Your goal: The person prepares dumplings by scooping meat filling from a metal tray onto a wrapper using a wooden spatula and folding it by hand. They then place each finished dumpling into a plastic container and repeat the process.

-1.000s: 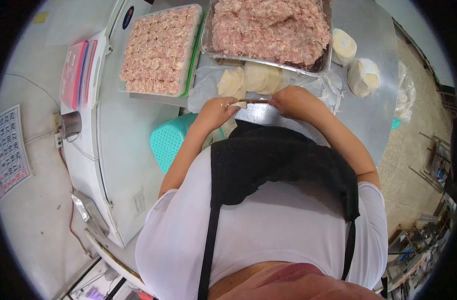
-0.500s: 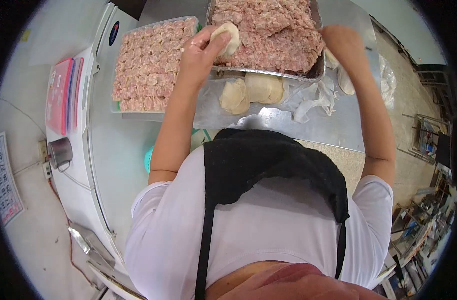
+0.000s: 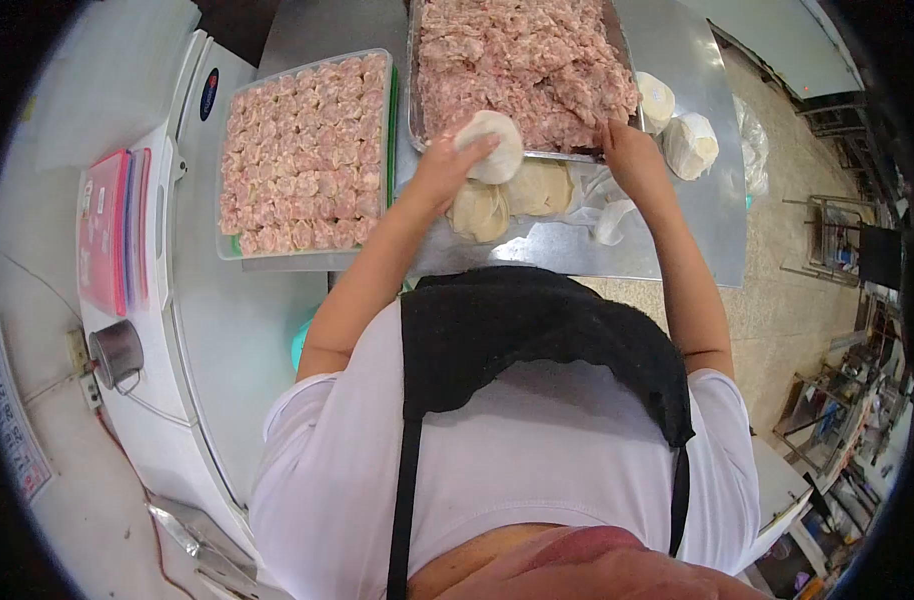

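Observation:
My left hand [image 3: 445, 172] is closed on round, pale dough wrappers [image 3: 495, 148], held flat over the front edge of the metal tray [image 3: 569, 156]. The tray holds a large mass of minced meat [image 3: 527, 70]. My right hand [image 3: 629, 155] is at the tray's front right corner with its fingers curled together; what they grip, if anything, is hidden. Below the tray lie more stacked wrappers [image 3: 479, 212] and a folded pile of wrappers [image 3: 541, 188]. To the left, a plastic tray [image 3: 391, 130] is packed with rows of open-topped meat dumplings [image 3: 302, 150].
Two wrapped stacks of dough [image 3: 691, 146] stand right of the meat tray on the steel table [image 3: 697, 240]. Crumpled white plastic [image 3: 612, 220] lies near the front edge. A white freezer [image 3: 227, 350] is at the left, with a metal cup [image 3: 116, 352] beside it.
My left hand has moved right and toward me with the wrappers. My right hand has come left and closer, from beyond the tray's right side to its front corner.

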Tool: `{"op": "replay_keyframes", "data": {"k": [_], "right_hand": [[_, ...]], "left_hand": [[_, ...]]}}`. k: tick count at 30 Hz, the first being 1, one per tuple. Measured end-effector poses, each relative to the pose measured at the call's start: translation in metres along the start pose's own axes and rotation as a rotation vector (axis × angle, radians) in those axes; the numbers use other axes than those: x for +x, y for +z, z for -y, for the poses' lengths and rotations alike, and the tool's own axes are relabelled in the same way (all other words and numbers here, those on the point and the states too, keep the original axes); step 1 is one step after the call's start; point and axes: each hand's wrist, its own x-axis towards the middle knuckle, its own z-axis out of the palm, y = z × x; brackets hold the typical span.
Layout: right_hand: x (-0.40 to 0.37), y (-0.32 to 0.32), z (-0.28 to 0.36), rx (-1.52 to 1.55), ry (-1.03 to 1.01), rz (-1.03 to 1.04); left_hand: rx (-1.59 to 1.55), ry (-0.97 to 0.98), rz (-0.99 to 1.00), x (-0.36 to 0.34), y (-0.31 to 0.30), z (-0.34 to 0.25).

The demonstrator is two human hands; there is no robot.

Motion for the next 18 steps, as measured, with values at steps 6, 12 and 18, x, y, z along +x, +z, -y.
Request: {"op": "replay_keyframes", "data": {"k": [6,12,18], "right_hand": [[-0.006,-0.019,-0.004,0.454,0.119,0.244],[0.000,-0.051,0.034,0.615,0.144,0.074],[0.006,-0.026,0.047,0.647,-0.094,0.006]], "left_hand": [[-0.351,0.042,0.011,0.040,0.023,0.004],[-0.737,0.058,-0.095,0.055,0.042,-0.025],[-1.041,0.113,-0.014,0.077,0.066,-0.066]]}}
